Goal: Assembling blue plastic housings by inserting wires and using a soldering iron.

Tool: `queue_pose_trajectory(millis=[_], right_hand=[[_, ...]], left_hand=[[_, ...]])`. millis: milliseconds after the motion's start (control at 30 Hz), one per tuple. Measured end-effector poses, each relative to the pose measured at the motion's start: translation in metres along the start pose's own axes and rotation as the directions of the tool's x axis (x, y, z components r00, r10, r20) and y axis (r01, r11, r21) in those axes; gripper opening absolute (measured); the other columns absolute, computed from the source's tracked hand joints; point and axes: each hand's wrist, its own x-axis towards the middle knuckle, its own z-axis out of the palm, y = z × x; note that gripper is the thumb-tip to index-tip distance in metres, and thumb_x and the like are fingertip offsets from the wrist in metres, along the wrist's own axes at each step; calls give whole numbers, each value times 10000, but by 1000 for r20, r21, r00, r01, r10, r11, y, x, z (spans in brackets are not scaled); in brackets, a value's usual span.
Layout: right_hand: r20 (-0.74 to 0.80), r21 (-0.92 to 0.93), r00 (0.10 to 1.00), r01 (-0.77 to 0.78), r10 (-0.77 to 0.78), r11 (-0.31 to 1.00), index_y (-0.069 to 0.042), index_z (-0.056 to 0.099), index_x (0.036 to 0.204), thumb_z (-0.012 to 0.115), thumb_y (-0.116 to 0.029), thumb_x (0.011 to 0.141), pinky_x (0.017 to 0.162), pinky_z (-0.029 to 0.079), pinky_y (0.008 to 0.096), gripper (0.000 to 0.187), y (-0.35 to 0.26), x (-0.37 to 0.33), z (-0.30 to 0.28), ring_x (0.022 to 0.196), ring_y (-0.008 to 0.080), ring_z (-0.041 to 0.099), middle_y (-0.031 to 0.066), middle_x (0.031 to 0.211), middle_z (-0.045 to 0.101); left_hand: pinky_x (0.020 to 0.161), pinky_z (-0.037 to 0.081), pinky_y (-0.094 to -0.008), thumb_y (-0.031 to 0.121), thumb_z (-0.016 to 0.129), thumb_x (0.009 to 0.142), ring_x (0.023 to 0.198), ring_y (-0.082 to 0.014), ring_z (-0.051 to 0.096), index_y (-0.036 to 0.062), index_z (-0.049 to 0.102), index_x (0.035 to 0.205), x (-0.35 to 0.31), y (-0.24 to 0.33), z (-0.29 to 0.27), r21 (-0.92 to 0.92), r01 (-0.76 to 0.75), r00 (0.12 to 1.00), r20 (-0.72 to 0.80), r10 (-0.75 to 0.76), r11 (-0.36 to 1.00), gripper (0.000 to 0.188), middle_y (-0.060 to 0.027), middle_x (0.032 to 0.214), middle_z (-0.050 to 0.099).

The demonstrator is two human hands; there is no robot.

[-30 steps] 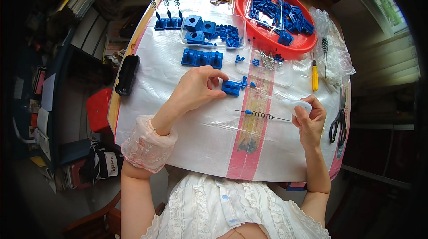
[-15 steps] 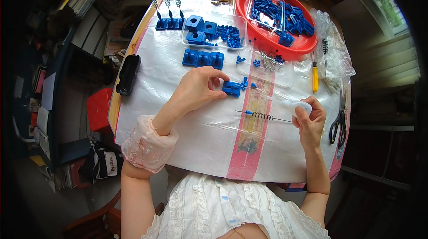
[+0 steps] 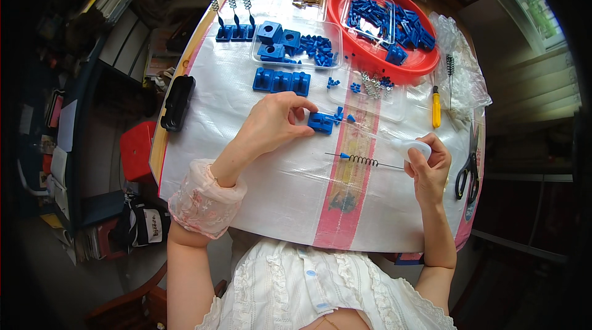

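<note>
My left hand [image 3: 275, 119] pinches a small blue plastic block [image 3: 320, 122] between thumb and fingers, down on the table covering. In my right hand [image 3: 429, 167] is a white squeeze bottle [image 3: 417, 149], gripped with the thumb on its near side. A thin, pale spout seems to run from it toward the blue block; whether its tip touches is too fine to tell. Small blue pieces [image 3: 339, 115] lie at the block's right side. Nearer me, a black coiled wire [image 3: 364, 160] with a blue cone [image 3: 344, 155] on it stretches to just beneath my right hand.
Blue blocks [image 3: 281, 81] stand beyond my left hand. Behind are a clear tray [image 3: 254, 59] of blue parts and a red basin [image 3: 336, 6]. A yellow-handled screwdriver [image 3: 436, 108] and black-handled scissors [image 3: 468, 176] lie right; a black case [image 3: 177, 103] sits at the left edge.
</note>
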Motion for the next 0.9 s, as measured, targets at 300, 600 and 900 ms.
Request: queue_pose_trajectory(millis=[300, 600, 900], right_hand=[[12, -12, 1000, 8, -8, 1000, -20, 599, 934, 753, -37, 923, 469, 367, 225, 155, 0, 0, -1, 577, 40, 512, 21, 818, 642], [16, -28, 1000, 10, -9, 1000, -24, 600, 936, 759, -44, 922, 472, 370, 223, 161, 1, 0, -1, 578, 41, 516, 21, 818, 643], [6, -16, 1000, 11, -11, 1000, -28, 601, 931, 757, -44, 919, 473, 374, 225, 157, -1, 0, 0, 579, 42, 518, 20, 816, 643]], left_hand=[[647, 477, -227, 67, 897, 742, 701, -70, 530, 80, 788, 1121, 0, 1, 0, 2, 4, 1000, 0, -4, 1000, 395, 2, 874, 653], [646, 481, -230, 69, 899, 736, 699, -70, 538, 77, 787, 1123, 0, 1, 0, 9, -8, 1000, -6, 8, 1000, 403, -1, 872, 654], [656, 489, -237, 75, 896, 741, 704, -82, 546, 85, 790, 1125, 0, 1, 0, 21, 3, 1000, -5, -3, 1000, 399, -10, 881, 669]])
